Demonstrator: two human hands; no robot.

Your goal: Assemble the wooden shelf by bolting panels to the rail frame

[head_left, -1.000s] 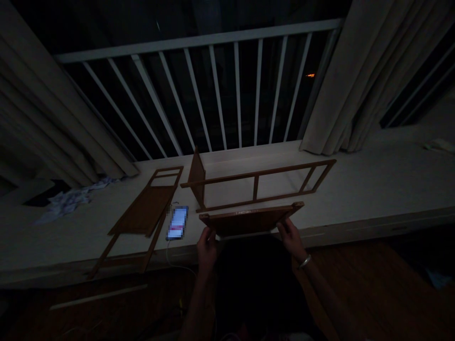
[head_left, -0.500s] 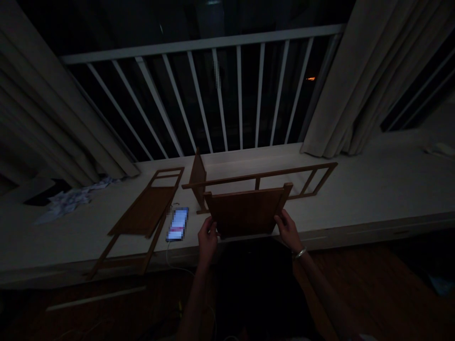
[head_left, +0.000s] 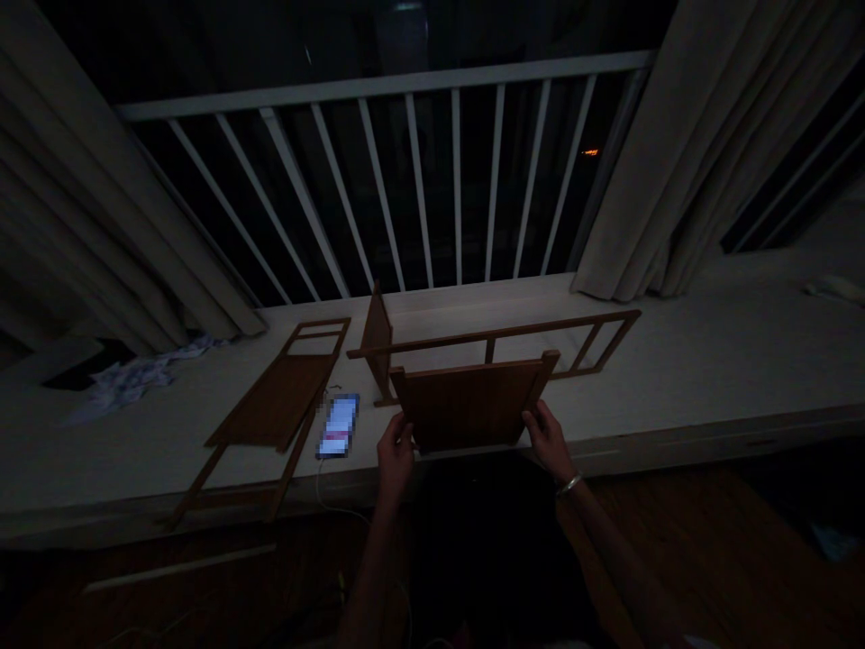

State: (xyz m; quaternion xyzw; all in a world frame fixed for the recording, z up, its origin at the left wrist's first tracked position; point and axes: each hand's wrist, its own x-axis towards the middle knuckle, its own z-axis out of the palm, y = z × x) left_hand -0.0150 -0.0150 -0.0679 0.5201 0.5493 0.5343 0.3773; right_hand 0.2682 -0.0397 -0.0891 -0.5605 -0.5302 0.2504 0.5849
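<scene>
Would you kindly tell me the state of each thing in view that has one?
Wooden panel: tilted, held at both sides
Left hand: gripping its left side
Right hand: gripping its right side
Phone: face up, screen lit
Wooden piece beside phone: lying flat
Long wooden frame: lying down
Curtains: drawn aside

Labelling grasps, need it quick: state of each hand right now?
Left hand: closed, holding the wooden panel near its lower left corner.
Right hand: closed, holding the same wooden panel near its lower right corner.
</scene>
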